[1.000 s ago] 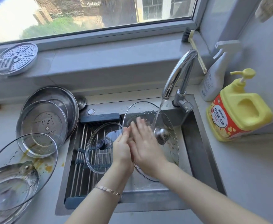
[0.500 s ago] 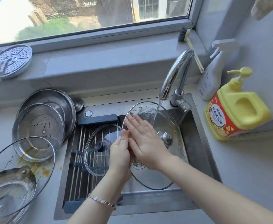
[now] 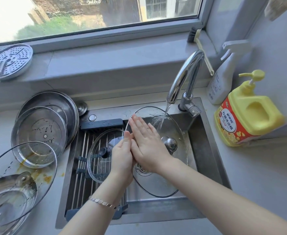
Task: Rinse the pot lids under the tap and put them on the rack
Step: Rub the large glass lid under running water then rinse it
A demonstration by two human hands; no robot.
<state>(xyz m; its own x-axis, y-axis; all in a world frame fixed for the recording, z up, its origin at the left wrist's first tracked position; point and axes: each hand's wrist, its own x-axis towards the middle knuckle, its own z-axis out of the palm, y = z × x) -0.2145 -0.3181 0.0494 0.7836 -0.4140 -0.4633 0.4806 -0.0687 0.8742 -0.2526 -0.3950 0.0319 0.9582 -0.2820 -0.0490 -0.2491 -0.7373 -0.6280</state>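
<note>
A large glass lid (image 3: 158, 184) with a steel knob (image 3: 171, 144) stands tilted in the sink, and water from the tap (image 3: 184, 77) runs onto its upper part. My left hand (image 3: 122, 158) grips the lid's left rim, thumb up. The palm and straight fingers of my right hand (image 3: 147, 143) lie flat on the glass, left of the knob. A smaller glass lid (image 3: 97, 168) with a black knob lies on the roll-up rack (image 3: 82, 150) over the sink's left half.
Two steel lids (image 3: 41, 133) lean by the wall on the left counter, with stained glass lids (image 3: 20, 168) in front of them. A yellow detergent bottle (image 3: 248, 116) and a spray bottle (image 3: 221, 80) stand right of the sink. A perforated steamer plate (image 3: 9, 61) sits on the sill.
My right hand has slid across the big lid toward its far left rim. The lid's near edge has sunk lower in the sink. My left hand keeps its hold.
</note>
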